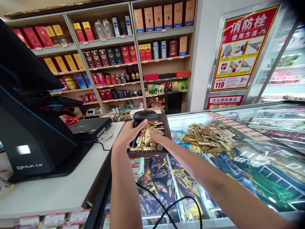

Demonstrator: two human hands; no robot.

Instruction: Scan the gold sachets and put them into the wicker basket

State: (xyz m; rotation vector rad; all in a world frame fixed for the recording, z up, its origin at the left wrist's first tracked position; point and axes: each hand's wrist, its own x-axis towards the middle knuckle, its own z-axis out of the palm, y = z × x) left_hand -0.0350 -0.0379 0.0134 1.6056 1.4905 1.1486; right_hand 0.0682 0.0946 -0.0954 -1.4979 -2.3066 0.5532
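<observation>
My left hand (128, 133) is wrapped round the handle of a black barcode scanner (145, 114), its head uppermost above a brown woven basket (167, 127). Flat gold packets (153, 146) with printed barcodes lie in the basket. Reaching in from the right, my right hand (154, 136) rests low over these packets, thumb and fingers apart; some fingertips are hidden. On the glass freezer top, right of the basket, is a loose pile of similar gold packets (207, 136).
A black till terminal (35, 127) and a flat black device (89, 127) stand on the white counter (71, 187) at left. Wrapped goods (157, 184) show inside the freezer. A black cable (164, 208) loops in front. Stocked shelves (119, 38) line the wall.
</observation>
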